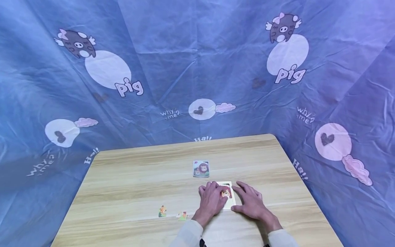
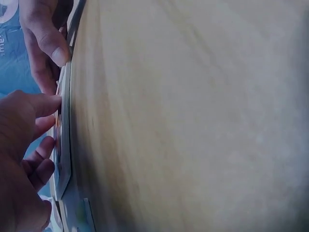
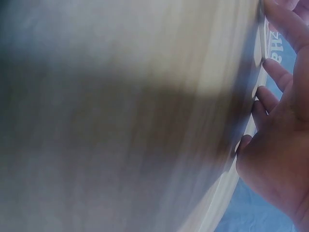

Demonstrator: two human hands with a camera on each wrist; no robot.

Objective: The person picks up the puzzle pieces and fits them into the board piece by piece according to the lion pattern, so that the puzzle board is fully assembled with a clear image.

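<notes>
A shallow puzzle tray (image 1: 233, 200) with a pale border lies on the table, with lion-picture pieces (image 1: 226, 192) in its upper part. My left hand (image 1: 211, 200) reaches over the tray's left side, thumb and fingertips touching the pieces; it partly hides them. Along the right border rests my right hand (image 1: 251, 202), its thumb low and its forefinger near the top corner. The left wrist view shows the left fingers (image 2: 46, 104) bent down onto the tray face. In the right wrist view the right fingers (image 3: 268, 99) are spread, with tips at the table surface.
Two loose puzzle pieces lie left of the hands: an orange and green one (image 1: 162, 211) and a white, red and green one (image 1: 182, 215). Beyond the tray lies a lion picture card (image 1: 201, 168). Blue printed cloth (image 1: 172, 79) hangs around the wooden table (image 1: 129, 185).
</notes>
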